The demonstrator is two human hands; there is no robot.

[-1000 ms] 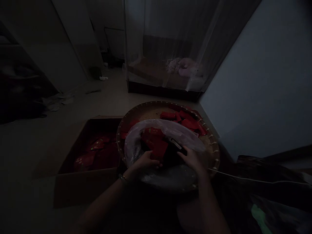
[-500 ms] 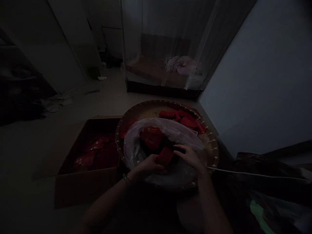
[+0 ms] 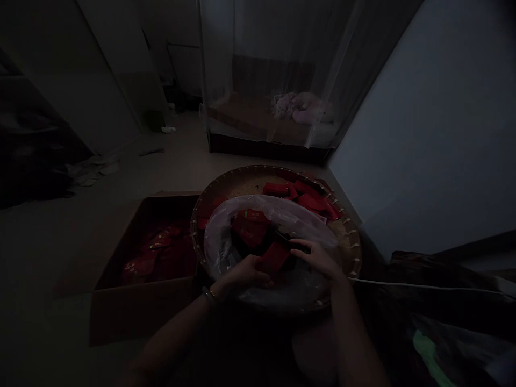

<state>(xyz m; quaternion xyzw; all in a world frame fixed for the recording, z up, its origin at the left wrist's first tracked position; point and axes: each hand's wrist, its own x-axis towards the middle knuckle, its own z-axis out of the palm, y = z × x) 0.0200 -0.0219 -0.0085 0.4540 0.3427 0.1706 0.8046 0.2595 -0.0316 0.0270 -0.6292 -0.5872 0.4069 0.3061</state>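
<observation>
While the left hand [image 3: 249, 273] pinches a red packet [image 3: 276, 256], the right hand [image 3: 319, 259] curls loosely; its hold I cannot tell. Weak pinching could drop the packet.

through the head camera i get a very dim room. i see the left hand [image 3: 252, 273] holding a red packet [image 3: 276, 255] over an open translucent plastic bag [image 3: 308, 219]. the right hand [image 3: 316, 258] has its fingers at a dark slim object [image 3: 282, 235]; i can't tell whether they grip it. the bag sits in a round woven tray [image 3: 350, 234], with loose red packets [image 3: 310, 202] near its far rim. to its left i have an open cardboard box [image 3: 141, 312], and beyond, a netted bed [image 3: 250, 115].
</observation>
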